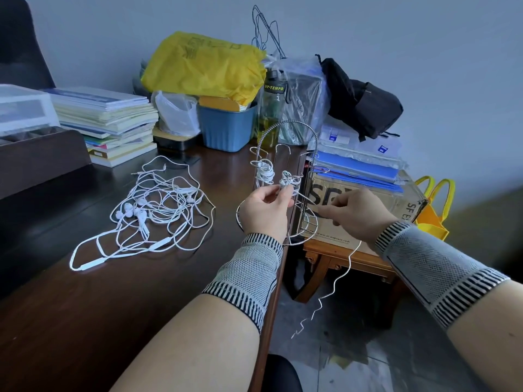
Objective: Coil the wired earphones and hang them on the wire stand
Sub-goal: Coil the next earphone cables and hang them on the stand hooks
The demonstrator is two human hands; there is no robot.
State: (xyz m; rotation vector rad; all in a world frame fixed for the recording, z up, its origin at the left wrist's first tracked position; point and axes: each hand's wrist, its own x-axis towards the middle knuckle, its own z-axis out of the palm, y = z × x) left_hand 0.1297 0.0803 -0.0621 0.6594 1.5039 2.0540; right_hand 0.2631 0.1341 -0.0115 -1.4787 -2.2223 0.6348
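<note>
The left hand (264, 210) pinches a small white bundle of earphone cord (287, 181) with curled fingers (285, 193), holding it up against the wire stand (285, 128). The right hand (356, 213) has its fingers curled too and pinches the loose end of the same cord (343, 271), which hangs down past the table edge toward the floor in a wiggly line.

Just above the left fingers, one coiled earphone (265, 174) already hangs on a hook of the stand. So I think one set is done and a second is partway wound, with a long tail left to wrap. To the left of both hands, well apart from them, a big tangled pile of earphones (158, 205) lies on the table (85, 306). That pile looks like several sets, so most of the job is left.

The stand sits right at the table's right edge, and part of its round base seems to stick out over it, so a hard tug could tip it off. Just behind the right fingers is a cardboard box (368, 205) with blue folders on top, so that side is tight. There is open room on the table to the left of and below the left hand.
</note>
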